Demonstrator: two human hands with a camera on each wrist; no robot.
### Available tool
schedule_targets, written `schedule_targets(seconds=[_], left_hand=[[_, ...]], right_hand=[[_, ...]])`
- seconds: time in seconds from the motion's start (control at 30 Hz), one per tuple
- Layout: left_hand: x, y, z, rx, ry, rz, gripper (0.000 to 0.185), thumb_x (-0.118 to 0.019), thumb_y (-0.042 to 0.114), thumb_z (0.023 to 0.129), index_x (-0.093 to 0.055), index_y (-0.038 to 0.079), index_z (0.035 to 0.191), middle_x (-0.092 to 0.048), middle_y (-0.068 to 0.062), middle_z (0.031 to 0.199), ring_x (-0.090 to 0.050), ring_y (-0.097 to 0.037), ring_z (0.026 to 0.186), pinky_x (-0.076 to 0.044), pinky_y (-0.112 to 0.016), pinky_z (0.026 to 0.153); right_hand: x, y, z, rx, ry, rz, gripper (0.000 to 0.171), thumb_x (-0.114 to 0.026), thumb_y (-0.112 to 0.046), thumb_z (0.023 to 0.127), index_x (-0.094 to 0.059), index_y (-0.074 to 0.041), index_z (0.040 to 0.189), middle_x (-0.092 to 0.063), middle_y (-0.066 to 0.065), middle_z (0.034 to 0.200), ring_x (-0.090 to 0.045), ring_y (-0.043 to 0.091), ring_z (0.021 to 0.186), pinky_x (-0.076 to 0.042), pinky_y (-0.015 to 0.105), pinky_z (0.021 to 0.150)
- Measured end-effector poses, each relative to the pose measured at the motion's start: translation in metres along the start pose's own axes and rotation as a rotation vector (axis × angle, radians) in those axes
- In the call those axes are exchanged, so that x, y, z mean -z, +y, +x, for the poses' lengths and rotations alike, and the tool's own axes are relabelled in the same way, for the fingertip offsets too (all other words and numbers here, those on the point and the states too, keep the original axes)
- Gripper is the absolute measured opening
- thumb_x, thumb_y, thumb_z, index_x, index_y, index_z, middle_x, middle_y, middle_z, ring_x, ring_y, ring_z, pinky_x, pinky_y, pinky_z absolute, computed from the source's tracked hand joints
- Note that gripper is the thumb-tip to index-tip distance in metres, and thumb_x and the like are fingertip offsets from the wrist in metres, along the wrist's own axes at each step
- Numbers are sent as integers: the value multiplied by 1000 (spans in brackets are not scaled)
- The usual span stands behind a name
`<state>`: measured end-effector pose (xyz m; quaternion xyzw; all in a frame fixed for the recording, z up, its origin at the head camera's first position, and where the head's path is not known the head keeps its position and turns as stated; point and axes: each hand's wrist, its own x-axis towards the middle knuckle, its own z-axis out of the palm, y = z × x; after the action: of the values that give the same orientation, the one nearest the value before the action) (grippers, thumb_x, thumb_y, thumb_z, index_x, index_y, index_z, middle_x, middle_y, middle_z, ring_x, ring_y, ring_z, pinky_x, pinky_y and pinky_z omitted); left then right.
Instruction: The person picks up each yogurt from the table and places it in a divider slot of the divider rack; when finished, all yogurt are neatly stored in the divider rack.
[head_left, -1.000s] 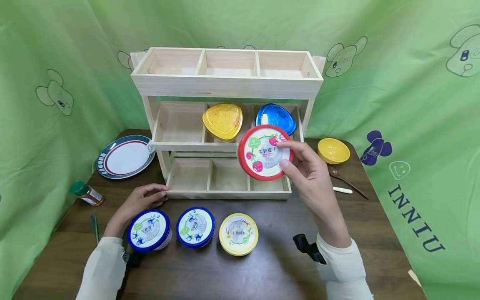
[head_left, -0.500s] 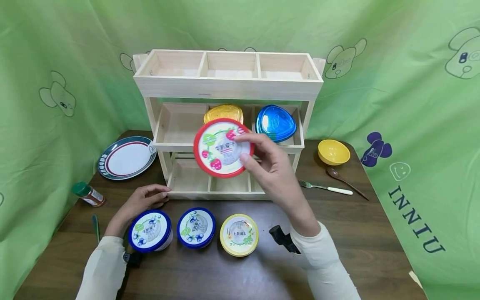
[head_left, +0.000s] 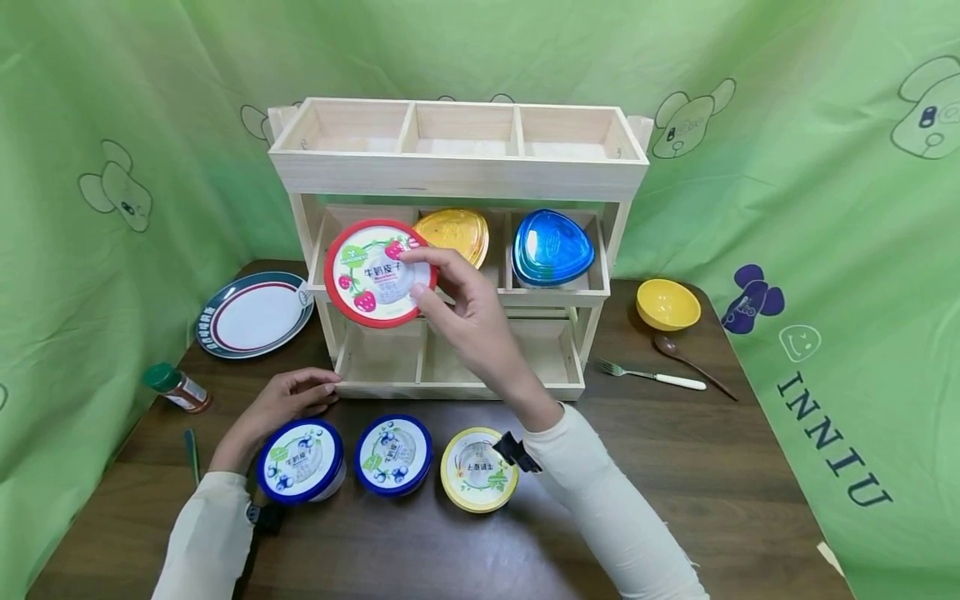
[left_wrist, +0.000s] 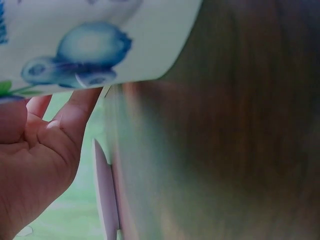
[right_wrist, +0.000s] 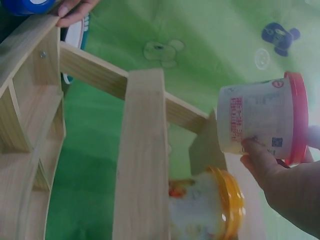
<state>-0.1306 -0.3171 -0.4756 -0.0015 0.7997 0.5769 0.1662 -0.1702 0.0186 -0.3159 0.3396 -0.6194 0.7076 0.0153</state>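
My right hand (head_left: pixel 480 321) grips a white plastic tub with a red strawberry lid (head_left: pixel 367 279), its thumb and fingers around the lid side. The tub hangs in front of the left compartment of the middle tray of a three-tier wooden rack (head_left: pixel 457 177). In the right wrist view, the white tub wall (right_wrist: pixel 260 117) lies tipped on its side and apart from the rack. My left hand (head_left: pixel 285 407) rests its fingertips on the lower tray's front left corner. Close by it stands a blue-lidded blueberry tub (head_left: pixel 300 460), which partly hides this hand in the left wrist view.
A yellow-lidded container (head_left: pixel 461 232) and a blue-lidded one (head_left: pixel 552 247) occupy the middle tray. Another blue-lidded tub (head_left: pixel 393 455) and a pale yellow-lidded tub (head_left: pixel 472 483) stand in front. Left: plate (head_left: pixel 255 315), spice jar (head_left: pixel 177 387). Right: bowl (head_left: pixel 668 305), fork (head_left: pixel 652 375), wooden spoon (head_left: pixel 693 364).
My right hand has carried the red-lidded tub leftward across the rack, from near the blue-lidded container to the left compartment. My left hand has stayed at the tray corner.
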Motion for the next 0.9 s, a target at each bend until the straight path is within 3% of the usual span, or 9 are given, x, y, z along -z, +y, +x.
schedule_targets(seconds=[0.33, 0.67, 0.9], left_hand=[[0, 3, 0, -22, -16, 9, 38, -58, 15, 115, -61, -8, 145, -61, -30, 144, -70, -35, 125, -63, -36, 98], [-2, 4, 0, -34, -9, 3, 39, -58, 16, 114, -61, -9, 144, -64, -30, 141, -74, -25, 118, -64, -31, 95], [-2, 2, -1, -21, -4, -11, 39, -58, 16, 115, -60, -9, 145, -68, -28, 138, -75, -18, 115, -63, -30, 94]], right_hand=[[-24, 16, 28, -20, 46, 28, 36, -61, -4, 109, -61, 2, 145, -61, 14, 143, -60, 19, 112, -55, 26, 90], [-35, 31, 42, -26, 97, 22, 36, -57, 0, 110, -60, 4, 145, -60, 16, 144, -60, 18, 117, -57, 23, 96], [-41, 39, 54, -61, 134, -39, 35, -58, -1, 110, -61, -1, 145, -59, 11, 151, -57, 17, 133, -52, 26, 112]])
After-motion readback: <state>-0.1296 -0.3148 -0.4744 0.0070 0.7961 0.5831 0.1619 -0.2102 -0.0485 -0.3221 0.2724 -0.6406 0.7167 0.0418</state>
